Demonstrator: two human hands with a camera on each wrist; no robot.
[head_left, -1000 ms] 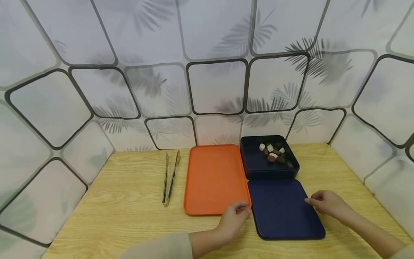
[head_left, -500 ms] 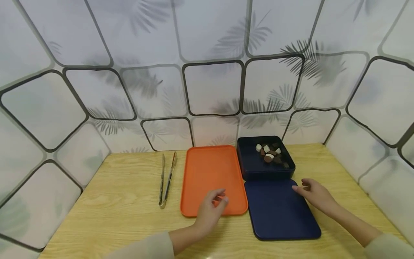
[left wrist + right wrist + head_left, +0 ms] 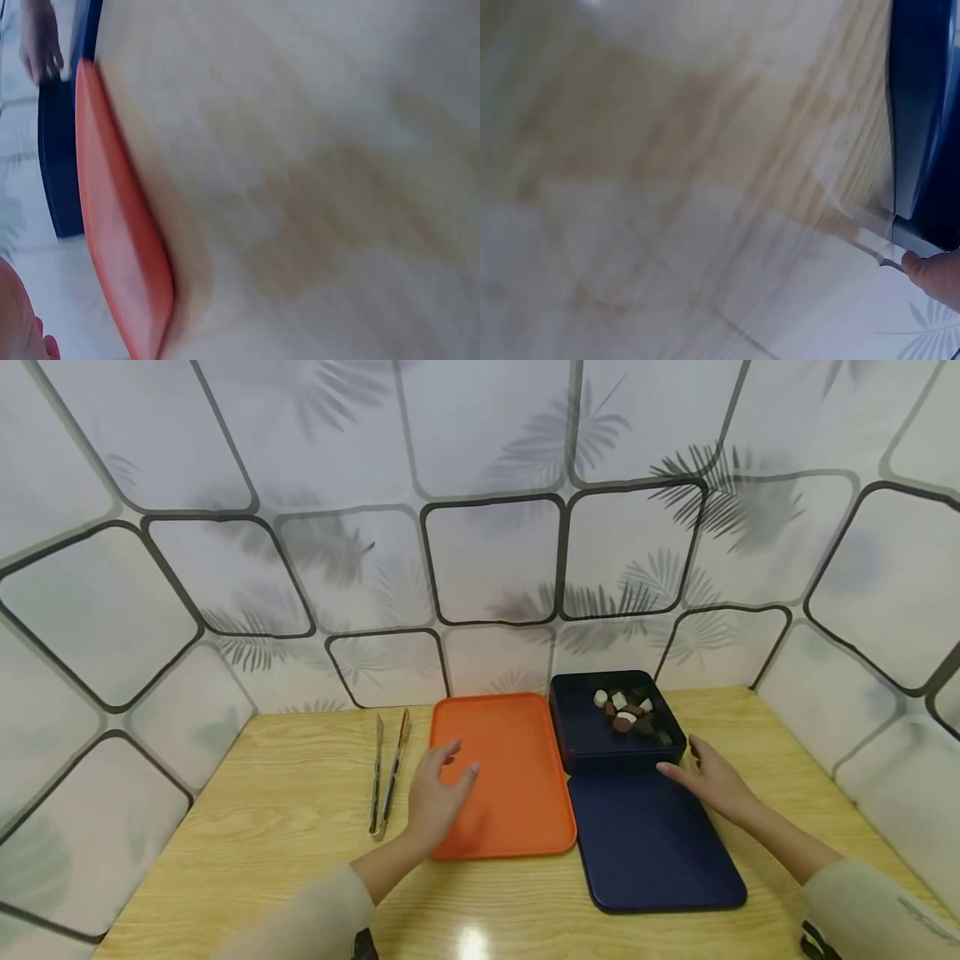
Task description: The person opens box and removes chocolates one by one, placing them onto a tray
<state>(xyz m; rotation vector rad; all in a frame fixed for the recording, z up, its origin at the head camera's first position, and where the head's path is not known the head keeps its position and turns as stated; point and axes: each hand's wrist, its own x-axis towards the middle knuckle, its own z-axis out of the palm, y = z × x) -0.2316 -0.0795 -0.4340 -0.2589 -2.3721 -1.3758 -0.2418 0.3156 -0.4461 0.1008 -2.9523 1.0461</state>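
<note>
My left hand [image 3: 437, 797] hovers over the left edge of the orange tray [image 3: 510, 777], thumb and fingers spread with nothing between them. To its left, metal tongs [image 3: 388, 781] lie on the table, tips pointing away. My right hand [image 3: 712, 781] is at the front right corner of the navy box [image 3: 611, 756], fingertips right at its side and thumb over the flat navy lid [image 3: 660, 852]. Small white and brown pieces [image 3: 626, 712] lie inside the box. Part of my right hand [image 3: 934, 277] shows at the right wrist view's edge, beside the box.
The wooden table [image 3: 292, 827] meets a patterned cloth wall [image 3: 495, 560] at the back and sides. The orange tray stands left of the box and lid, close against both. The lid lies in front of the box.
My left hand has moved left and forward from between tray and lid to the tray's left edge. My right hand has moved forward from the lid's right edge to the box corner.
</note>
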